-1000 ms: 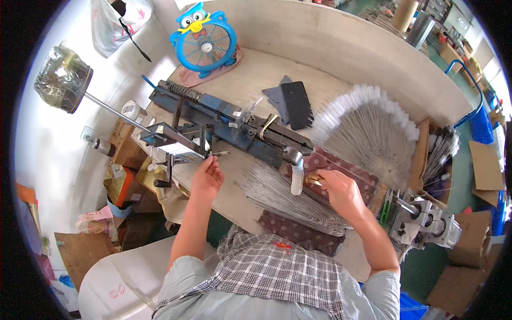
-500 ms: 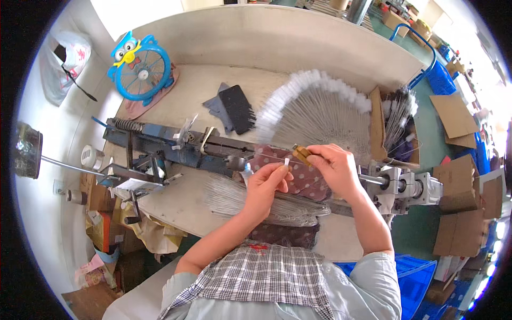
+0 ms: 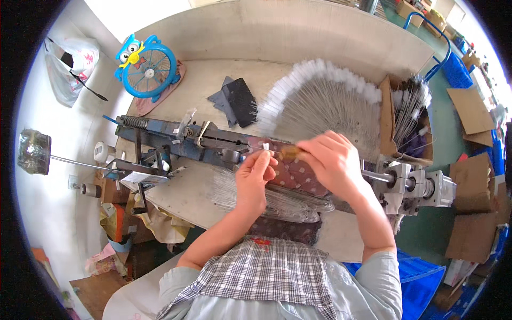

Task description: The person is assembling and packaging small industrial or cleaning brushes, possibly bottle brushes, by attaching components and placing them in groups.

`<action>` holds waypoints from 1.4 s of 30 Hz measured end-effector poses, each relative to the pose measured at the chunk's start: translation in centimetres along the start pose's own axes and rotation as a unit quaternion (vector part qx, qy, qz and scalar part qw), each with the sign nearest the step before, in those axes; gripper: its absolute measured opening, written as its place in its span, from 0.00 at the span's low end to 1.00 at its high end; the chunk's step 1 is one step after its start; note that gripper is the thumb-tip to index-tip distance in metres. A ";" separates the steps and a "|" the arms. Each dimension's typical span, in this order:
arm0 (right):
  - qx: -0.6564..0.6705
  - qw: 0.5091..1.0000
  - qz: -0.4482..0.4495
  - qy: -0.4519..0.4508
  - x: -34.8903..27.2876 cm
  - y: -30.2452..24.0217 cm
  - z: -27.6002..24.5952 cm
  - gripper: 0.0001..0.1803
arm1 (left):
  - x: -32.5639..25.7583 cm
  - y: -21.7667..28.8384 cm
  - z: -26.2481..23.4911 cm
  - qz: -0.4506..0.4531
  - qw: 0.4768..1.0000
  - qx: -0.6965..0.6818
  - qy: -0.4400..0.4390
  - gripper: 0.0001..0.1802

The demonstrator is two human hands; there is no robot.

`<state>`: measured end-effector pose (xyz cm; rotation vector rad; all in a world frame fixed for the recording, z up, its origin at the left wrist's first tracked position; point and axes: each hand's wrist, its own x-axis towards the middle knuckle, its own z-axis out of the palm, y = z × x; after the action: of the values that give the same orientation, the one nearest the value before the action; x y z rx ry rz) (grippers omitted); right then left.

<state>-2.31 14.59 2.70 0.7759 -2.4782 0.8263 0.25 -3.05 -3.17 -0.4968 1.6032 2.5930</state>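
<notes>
My left hand is closed in a pinch, with a small white piece standing up at its fingertips. My right hand, smeared by motion, is closed round a brass-coloured tool just right of the left fingers. Between the two hands a thin wire seems to run, too fine to follow. Both hands are above a dotted brown cloth. Under the left hand lies a bundle of thin wires. At the far side fan out several wire-stemmed brushes with white bristle heads.
A metal machine bed with a spring stretches along the left. A shaft with bearing blocks sits at the right. Beyond are a dark flat pad, a blue owl-shaped fan and a cardboard box holding more brushes.
The left hand has moved left with the white piece. My right hand has shifted slightly and turned over the brass-coloured tool, now blurred. The whole view has shifted a little.
</notes>
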 end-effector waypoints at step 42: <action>-0.043 0.997 -0.052 0.047 0.9 -1.5 4.8 0.14 | 0.8 -0.6 -0.7 -0.001 0.984 -0.177 -0.035 0.05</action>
<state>-2.99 10.18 0.27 0.8105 -2.3523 0.6985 -0.23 -3.44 -4.23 -0.4177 1.1217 2.8692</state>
